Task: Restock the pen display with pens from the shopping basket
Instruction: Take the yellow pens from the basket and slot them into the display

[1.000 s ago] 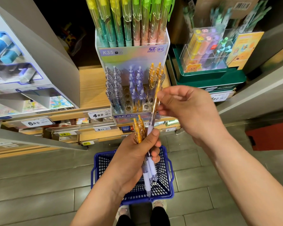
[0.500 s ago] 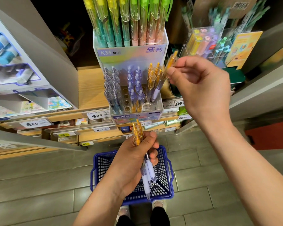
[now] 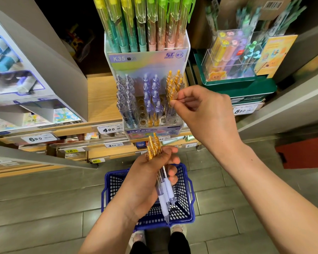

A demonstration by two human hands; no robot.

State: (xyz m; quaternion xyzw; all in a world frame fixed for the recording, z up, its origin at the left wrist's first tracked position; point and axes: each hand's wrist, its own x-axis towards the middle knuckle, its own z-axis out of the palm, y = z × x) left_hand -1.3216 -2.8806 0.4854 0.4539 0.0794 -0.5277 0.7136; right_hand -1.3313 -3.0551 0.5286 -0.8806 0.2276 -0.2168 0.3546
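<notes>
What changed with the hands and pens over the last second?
The right hand drew one orange-topped pen away from the bunch, raised it to the pen display and now lowers it, still pinched, among the orange ones. The left hand kept gripping the bunch over the blue basket; display and basket stayed put.

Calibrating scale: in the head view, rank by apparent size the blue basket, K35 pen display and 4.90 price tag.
K35 pen display and blue basket: similar; display nearer, basket partly hidden, so unranked.
4.90 price tag: smallest.
</notes>
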